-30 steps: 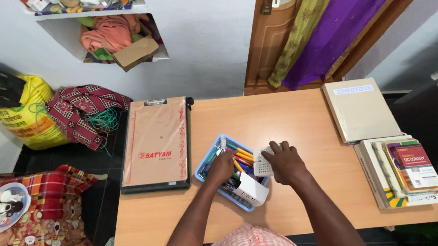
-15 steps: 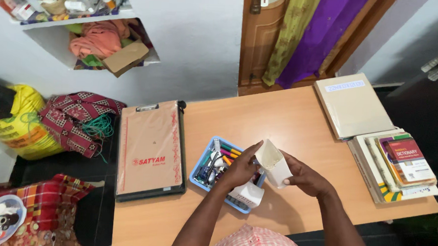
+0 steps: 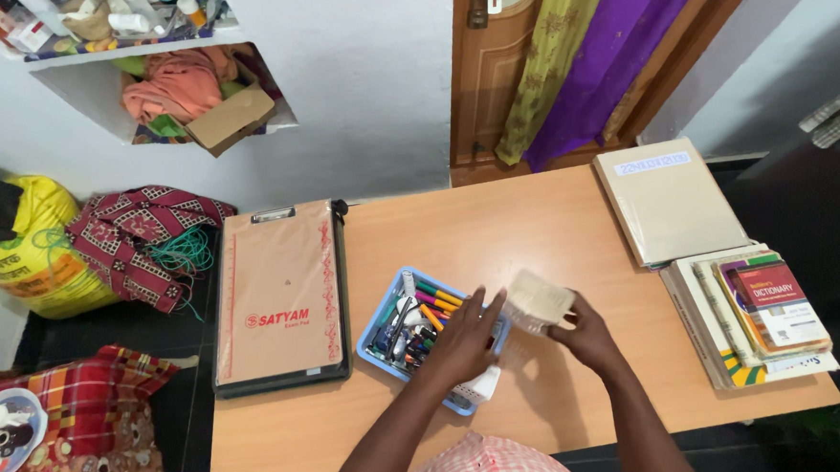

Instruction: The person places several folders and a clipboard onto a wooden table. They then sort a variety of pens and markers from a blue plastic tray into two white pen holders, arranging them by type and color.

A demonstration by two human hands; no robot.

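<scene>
A: Report the position of each hand.

B: The right hand (image 3: pixel 583 333) was closed around a small white perforated cup (image 3: pixel 538 302), held tilted just above the wooden counter (image 3: pixel 545 223), immediately to the right of the blue tray (image 3: pixel 384 311). The left hand (image 3: pixel 462 339) lay flat over the tray's right half, fingers spread and gripping nothing — it rested on the mixed pens and markers (image 3: pixel 428 308) inside.

A: Any other container?

B: A second white perforated cup (image 3: pixel 477 390) lay at the tray's near corner, partly hidden under the left wrist.

A: Surroundings?

B: A brown clipboard (image 3: pixel 283 291) sat on a dark case well to the left of the tray; a beige folder (image 3: pixel 669 199) and a stack of books (image 3: pixel 770 317) occupied the counter's right end (all well apart from both hands).

A: Handling guidance for the held cup?

B: In my judgement, the cup was light and would tip easily. Grip should be by the walls, not the rim, with the open mouth kept visible. The bare counter patch beside the tray looked the safest support — clear of the pens, so nothing would catch on the perforations.
</scene>
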